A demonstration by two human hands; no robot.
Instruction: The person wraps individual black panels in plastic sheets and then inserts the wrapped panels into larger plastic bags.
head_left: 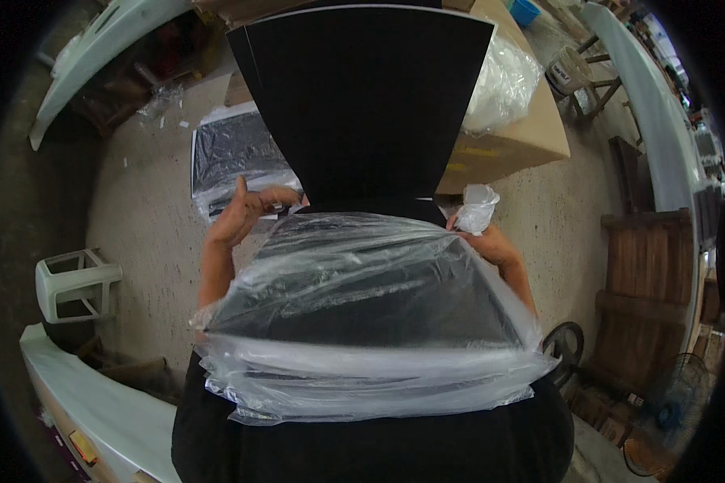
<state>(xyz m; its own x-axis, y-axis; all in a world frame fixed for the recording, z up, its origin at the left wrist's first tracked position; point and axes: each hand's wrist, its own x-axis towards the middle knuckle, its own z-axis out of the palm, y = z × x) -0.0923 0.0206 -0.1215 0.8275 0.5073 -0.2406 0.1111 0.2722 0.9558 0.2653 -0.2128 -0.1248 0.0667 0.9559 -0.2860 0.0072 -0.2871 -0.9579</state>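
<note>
My left hand (pixel 250 211) is at the lower left edge of a large black panel (pixel 362 105). Its thumb points up, apart from the fingers, which stretch toward the panel's edge. At the panel's lower right, my right hand (pixel 477 238) is closed around a crumpled wad of white, thin wrapping (pixel 477 208). The panel stands up in front of me, its lower end meeting the clear plastic bags (pixel 379 282) spread over my lap. Dark material shows through the plastic; I cannot tell whether it is inside or beneath it.
Beyond my left hand, a plastic-wrapped dark panel (pixel 238 153) lies low. A cardboard box (pixel 515 149) with clear plastic (pixel 503 84) on it is behind the black panel. A white stool (pixel 76 282) stands left; a bucket (pixel 569 68) and a fan (pixel 673 410) are at right.
</note>
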